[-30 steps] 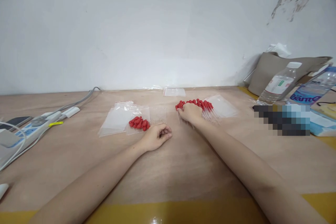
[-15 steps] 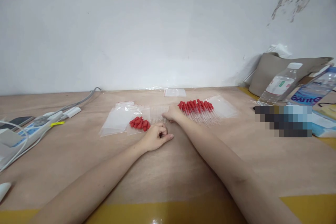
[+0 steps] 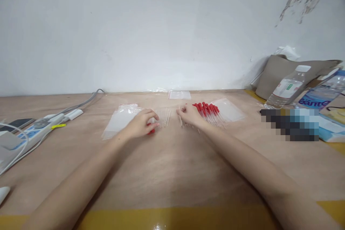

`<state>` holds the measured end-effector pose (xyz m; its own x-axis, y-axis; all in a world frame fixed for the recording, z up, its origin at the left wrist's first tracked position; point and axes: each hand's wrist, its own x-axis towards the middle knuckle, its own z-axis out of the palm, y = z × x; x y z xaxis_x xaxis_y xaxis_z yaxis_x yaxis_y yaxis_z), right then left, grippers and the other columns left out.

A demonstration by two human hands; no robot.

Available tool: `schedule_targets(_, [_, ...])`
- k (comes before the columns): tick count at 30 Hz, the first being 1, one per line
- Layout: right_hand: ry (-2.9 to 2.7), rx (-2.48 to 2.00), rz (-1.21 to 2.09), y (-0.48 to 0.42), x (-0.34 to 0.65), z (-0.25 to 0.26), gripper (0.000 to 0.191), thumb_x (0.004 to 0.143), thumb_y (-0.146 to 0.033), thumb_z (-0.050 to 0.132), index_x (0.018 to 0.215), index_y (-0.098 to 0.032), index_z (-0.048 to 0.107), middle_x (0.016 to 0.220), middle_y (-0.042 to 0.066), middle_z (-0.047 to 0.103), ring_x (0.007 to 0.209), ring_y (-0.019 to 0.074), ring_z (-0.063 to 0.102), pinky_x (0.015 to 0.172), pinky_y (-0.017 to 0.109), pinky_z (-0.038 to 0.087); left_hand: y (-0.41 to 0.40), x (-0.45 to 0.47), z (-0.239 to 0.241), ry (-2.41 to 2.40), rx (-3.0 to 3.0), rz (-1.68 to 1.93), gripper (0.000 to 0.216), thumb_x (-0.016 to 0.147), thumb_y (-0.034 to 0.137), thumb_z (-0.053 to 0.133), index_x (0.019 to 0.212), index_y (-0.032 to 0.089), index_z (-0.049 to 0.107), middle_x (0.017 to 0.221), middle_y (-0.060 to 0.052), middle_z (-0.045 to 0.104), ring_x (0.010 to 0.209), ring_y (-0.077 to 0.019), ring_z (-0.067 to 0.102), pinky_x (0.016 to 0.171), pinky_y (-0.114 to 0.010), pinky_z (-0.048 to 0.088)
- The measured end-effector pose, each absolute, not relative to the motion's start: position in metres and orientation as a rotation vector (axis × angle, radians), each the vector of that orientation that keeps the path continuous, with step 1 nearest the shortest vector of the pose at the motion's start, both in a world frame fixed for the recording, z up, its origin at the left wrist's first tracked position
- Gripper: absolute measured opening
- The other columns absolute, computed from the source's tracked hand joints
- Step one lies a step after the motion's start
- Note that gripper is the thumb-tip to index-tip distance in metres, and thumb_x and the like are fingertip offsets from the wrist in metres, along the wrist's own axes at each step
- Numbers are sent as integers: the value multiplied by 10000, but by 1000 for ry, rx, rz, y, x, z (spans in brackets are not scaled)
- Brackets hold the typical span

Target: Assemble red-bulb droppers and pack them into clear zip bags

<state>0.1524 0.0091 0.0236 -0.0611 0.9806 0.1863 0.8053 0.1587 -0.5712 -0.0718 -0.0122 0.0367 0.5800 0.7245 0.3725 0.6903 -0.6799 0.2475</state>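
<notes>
Head view shows two bare forearms reaching forward over a brown table (image 3: 172, 172), both hands working near the far middle. The left hand (image 3: 141, 125) lies palm down, fingers curled loosely over a small heap of red rubber caps (image 3: 151, 131), of which only a sliver shows at its 4 o'clock edge; whether it grips any cap I cannot tell, as the palm hides them. Those caps sit on clear plastic bags (image 3: 120, 122) that spread toward 9 o'clock from the hand, probably laid flat so that loose parts stay together. Just at 3 o'clock of the left hand is a row of clear glass tubes (image 3: 163, 116), lying side by side, between the two hands and within easy reach of either. The right hand (image 3: 190, 115) rests with fingers bent and tips pinched near the table, seemingly on one thin tube, though the thing itself is too faint to be sure. At its 3 o'clock lies a fan of finished droppers (image 3: 208, 112) with red tops, on another clear bag. Farther right stand two water bottles (image 3: 287, 86) before a grey pouch (image 3: 277, 72); a power strip (image 3: 37, 129) and cables lie far left.
</notes>
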Motion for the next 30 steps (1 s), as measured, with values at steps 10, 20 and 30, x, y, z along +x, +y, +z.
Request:
schedule_targets(10, [-1944, -1254, 223, -43, 218, -9, 219, 791, -367, 451, 666, -187, 451, 575, -12, 537, 504, 95, 477, 495, 203, 341, 14, -127, 53, 1153, 2477, 292, 246, 701, 382, 596, 898, 240, 631, 931, -21, 606, 868, -191, 557, 761, -268, 417])
schedule_targets(20, [-1902, -1244, 240, -47, 219, -17, 224, 799, -384, 457, 698, -185, 479, 598, -3, 551, 508, 93, 487, 499, 202, 369, 13, -131, 52, 1191, 2536, 243, 283, 710, 270, 493, 954, 238, 634, 942, -18, 620, 867, -180, 565, 784, -268, 425])
schedule_targets(30, [-1933, -1209, 262, -44, 219, -26, 223, 801, -382, 458, 697, -186, 481, 569, -18, 518, 493, 89, 463, 495, 206, 365, 13, -127, 50, 1247, 2618, 306, 264, 761, 374, 479, 935, 234, 619, 944, -21, 629, 862, -186, 565, 778, -277, 429])
